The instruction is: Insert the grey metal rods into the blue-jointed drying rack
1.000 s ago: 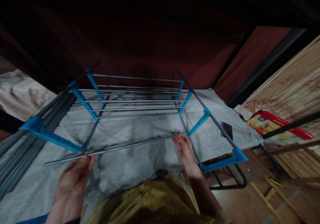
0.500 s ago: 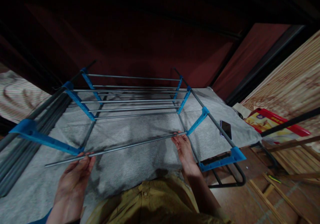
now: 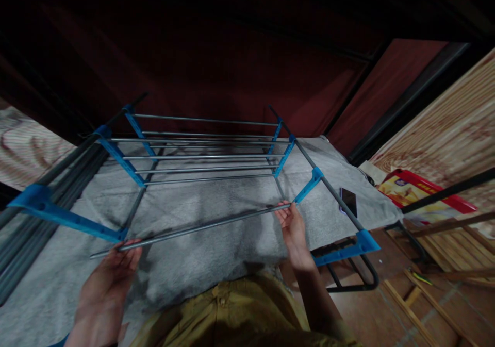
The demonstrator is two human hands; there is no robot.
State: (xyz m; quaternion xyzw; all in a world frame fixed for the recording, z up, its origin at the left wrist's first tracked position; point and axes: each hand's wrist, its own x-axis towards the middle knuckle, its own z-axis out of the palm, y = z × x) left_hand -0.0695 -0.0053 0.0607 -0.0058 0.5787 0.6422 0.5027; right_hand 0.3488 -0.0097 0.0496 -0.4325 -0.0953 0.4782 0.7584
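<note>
A thin grey metal rod (image 3: 209, 226) slants across the front of a partly built rack with blue plastic brackets. My left hand (image 3: 112, 272) grips it near its free left end, in front of the left blue bracket (image 3: 77, 218). Close to the rod's other end, my right hand (image 3: 293, 228) is closed on it, right at the lower end of a blue bracket (image 3: 308, 186). My fingers hide whether the tip sits in that bracket. Behind, several rods (image 3: 204, 157) span between blue brackets on the two side poles.
Grey cloth (image 3: 216, 254) covers the surface under the rack. A bundle of grey tubes (image 3: 50, 208) lies at the left. At the right are a phone (image 3: 348, 203), a red and yellow box (image 3: 421, 192) and a wooden frame (image 3: 412, 298) on the tiled floor.
The rod has shifted to the right, its free left end now nearer my left hand. My right hand has moved slightly right, over the bracket's lower end.
</note>
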